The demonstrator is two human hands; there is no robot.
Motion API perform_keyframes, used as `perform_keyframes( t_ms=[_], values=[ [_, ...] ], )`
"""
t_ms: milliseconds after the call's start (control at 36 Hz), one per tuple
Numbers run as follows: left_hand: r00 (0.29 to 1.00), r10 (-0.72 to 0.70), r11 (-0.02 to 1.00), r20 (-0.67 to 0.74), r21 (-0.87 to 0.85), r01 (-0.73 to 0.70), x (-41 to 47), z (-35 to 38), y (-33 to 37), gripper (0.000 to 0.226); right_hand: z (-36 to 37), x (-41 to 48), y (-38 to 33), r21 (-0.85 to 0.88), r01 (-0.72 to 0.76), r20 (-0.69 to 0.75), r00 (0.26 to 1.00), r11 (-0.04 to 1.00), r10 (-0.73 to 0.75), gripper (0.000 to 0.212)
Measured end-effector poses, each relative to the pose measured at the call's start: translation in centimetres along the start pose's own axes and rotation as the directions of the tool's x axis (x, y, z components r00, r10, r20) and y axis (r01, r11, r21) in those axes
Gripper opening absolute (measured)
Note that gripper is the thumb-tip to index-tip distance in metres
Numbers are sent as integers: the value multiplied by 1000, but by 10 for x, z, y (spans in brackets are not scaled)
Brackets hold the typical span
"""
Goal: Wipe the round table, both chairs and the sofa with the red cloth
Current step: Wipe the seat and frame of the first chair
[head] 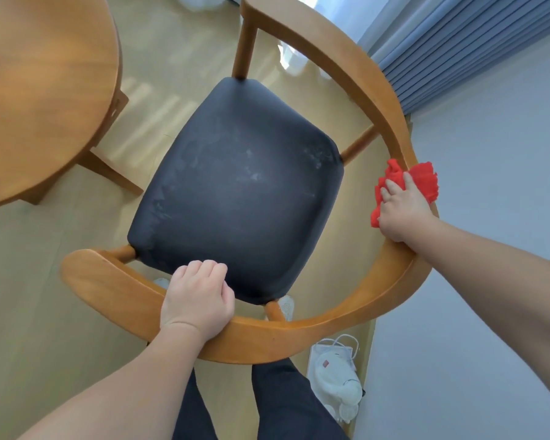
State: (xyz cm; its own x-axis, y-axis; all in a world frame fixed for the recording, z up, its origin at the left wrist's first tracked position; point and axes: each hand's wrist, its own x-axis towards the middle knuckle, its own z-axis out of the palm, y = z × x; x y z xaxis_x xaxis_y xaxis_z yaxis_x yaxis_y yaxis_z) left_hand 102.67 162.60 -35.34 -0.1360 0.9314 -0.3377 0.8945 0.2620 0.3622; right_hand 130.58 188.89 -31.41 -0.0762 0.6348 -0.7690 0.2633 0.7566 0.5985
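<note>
Around: a round honey-brown wooden table (38,90) stands at the upper left on a pale wood floor (29,281), apart from the chair; a blue-grey pleated curtain (458,42) hangs at the upper right
Low down: a white appliance with a looped white cable (337,376) lies on the floor by the wall, beside the person's dark trouser legs (277,401)
In the way: a pale wall (489,265) runs close along the outer side of the rail where the cloth lies
Chair: a wooden chair with a curved rail and a dark padded seat (235,192), its open front facing the table, the rail arcing round the near side
Cloth: a crumpled red cloth (424,179) lies on the right stretch of the rail, its long axis crossing it, one end hanging seat-side, the other bunched wall-side
Right hand (404,208): fingers fairly straight, pressing the cloth onto the rail
Left hand (197,300): fingers curled over the rail's inner edge, gripping it near the left arm end
</note>
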Motion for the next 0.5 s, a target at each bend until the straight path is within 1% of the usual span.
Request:
perform_keyframes(
  t_ms=[83,167,250,333,417,500],
  values=[
    [1000,-8,1000,20,-11,8,-2,0,-1,21,4,-7,-7,15,35,-1,999,999,-35,58],
    [999,-19,1000,40,-1,19,-3,-2,0,26,6,-10,-7,43,54,-11,998,998,-54,57],
    [998,-24,1000,55,11,24,-1,-3,1,27,6,-3,-2,50,3,-12,1000,999,-2,60],
    [992,-30,1000,125,7,29,3,-3,3,29,3,6,3,29,-54,-7,998,998,54,62],
    [987,7,999,162,47,-15,11,0,3,29,-1,15,7,16,-79,-5,997,997,79,62],
    [991,81,994,111,62,-88,34,0,2,22,-4,19,13,-1,-72,-25,997,997,72,61]
  ],
)
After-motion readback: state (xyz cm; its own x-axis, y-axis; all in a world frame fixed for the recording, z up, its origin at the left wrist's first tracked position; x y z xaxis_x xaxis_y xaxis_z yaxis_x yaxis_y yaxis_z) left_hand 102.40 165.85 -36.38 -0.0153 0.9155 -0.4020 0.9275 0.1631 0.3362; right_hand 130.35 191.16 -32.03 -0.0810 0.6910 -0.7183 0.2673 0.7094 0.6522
